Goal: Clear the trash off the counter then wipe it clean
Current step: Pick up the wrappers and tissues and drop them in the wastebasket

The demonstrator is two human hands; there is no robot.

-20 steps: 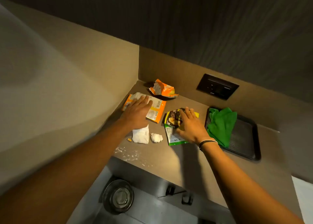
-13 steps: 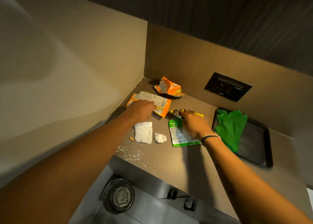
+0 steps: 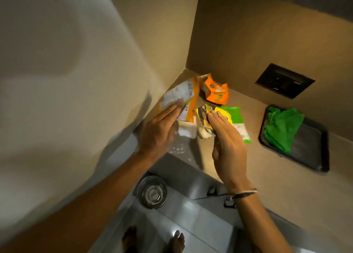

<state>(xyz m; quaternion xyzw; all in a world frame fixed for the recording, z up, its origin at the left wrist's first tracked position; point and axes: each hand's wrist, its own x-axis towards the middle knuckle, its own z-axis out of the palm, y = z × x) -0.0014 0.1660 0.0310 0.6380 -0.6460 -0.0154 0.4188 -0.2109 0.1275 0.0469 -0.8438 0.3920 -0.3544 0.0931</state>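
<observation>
My left hand [image 3: 159,132] is shut on a flat orange and white packet [image 3: 181,98], lifted off the brown counter [image 3: 257,168] near the left wall. My right hand [image 3: 227,143] grips a yellow and black wrapper [image 3: 205,117], raised above the counter. A green and white pouch [image 3: 238,121] lies flat just beyond it. A crumpled orange wrapper [image 3: 216,92] sits in the back corner. A folded white tissue [image 3: 188,129] and a small white paper ball [image 3: 204,135] lie partly hidden between my hands. White crumbs [image 3: 178,149] dot the counter's front edge.
A green cloth [image 3: 280,128] lies on a dark tray [image 3: 309,153] at the right. A black socket panel [image 3: 284,79] is set in the back wall. Below the counter are a round metal bin [image 3: 151,192], a tiled floor and my bare feet [image 3: 152,239].
Both hands closed on their wrappers and lifted them off the counter toward me. The orange and white packet now tilts upright. The view swung downward and closer.
</observation>
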